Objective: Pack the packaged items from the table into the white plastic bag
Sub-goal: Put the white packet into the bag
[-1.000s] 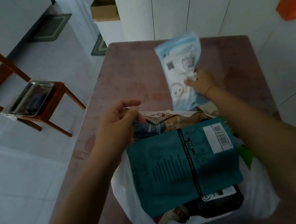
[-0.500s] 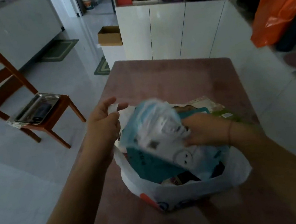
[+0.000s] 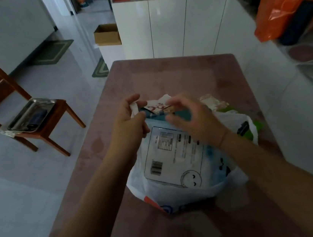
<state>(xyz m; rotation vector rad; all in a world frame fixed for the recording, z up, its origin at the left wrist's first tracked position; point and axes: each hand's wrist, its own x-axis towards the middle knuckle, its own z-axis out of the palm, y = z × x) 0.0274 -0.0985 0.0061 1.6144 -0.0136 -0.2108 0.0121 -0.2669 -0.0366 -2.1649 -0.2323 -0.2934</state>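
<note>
Head view. A white plastic bag (image 3: pixel 183 196) with orange and blue printing on its near side stands open on the dull pink rectangular counter (image 3: pixel 165 73), toward the near half of the surface.

Contents — a pale blue flat packet (image 3: pixel 174 157) with a white printed label, a barcode and a round smiling-face mark lies uppermost in the mouth of the bag, label up. Behind it a teal packet (image 3: pixel 179 114) and a white wrapper with red lettering (image 3: pixel 158 106) stand up out of the far side of the bag. A green-edged packet (image 3: pixel 257 127) shows at the right rim.

Left hand (image 3: pixel 130 119): grip closed on a white strip of the bag's handle at the far-left rim, the strip pinched between thumb and fingers.

Right hand (image 3: pixel 193 119): hovers over the far edge of the pale blue packet, fingers curled and spread, grip loose; it has hold of nothing. The hand is blurred.

Surroundings — a brown wooden chair (image 3: pixel 9 94) stands on the white tiled floor left of the counter, with a rectangular metal tray (image 3: pixel 31 114) on its seat.
</note>
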